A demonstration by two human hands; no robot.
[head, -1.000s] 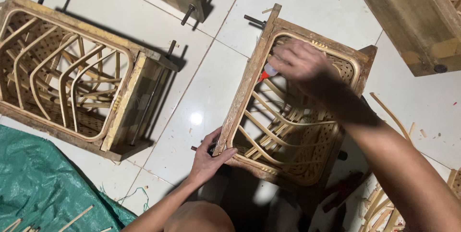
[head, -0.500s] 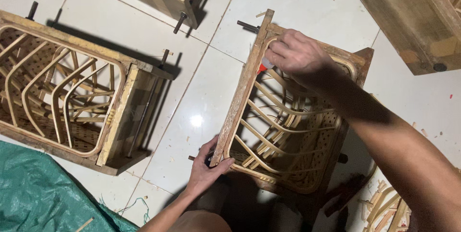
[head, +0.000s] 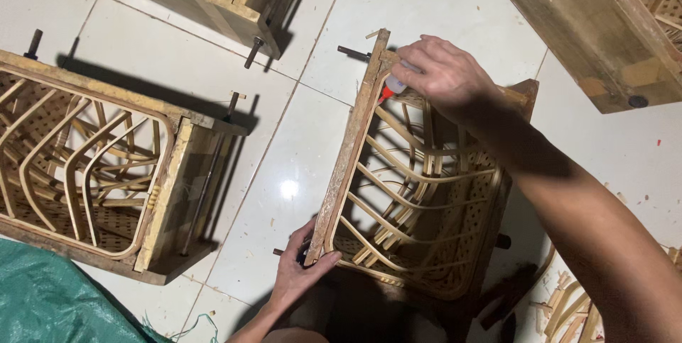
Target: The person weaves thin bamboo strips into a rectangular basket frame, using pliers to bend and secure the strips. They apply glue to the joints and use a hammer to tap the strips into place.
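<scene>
Rattan strips curve across the wooden frame (head: pixel 419 172) at the centre of the picture, which stands on the white tiled floor (head: pixel 284 137). At the frame's upper corner the right hand (head: pixel 444 73) has its fingers curled tight around a small glue bottle (head: pixel 393 87), whose red tip points down at the left rail. The left hand (head: pixel 302 268), at lower centre, grips the rail's near end, fingers wrapped over the wood and thumb along the edge. A second frame (head: pixel 106 172) with the same bent strips lies at the left, well apart. Two more frames sit at the top edge and the upper right corner. A green tarp (head: pixel 50 300) fills the lower left corner.
</scene>
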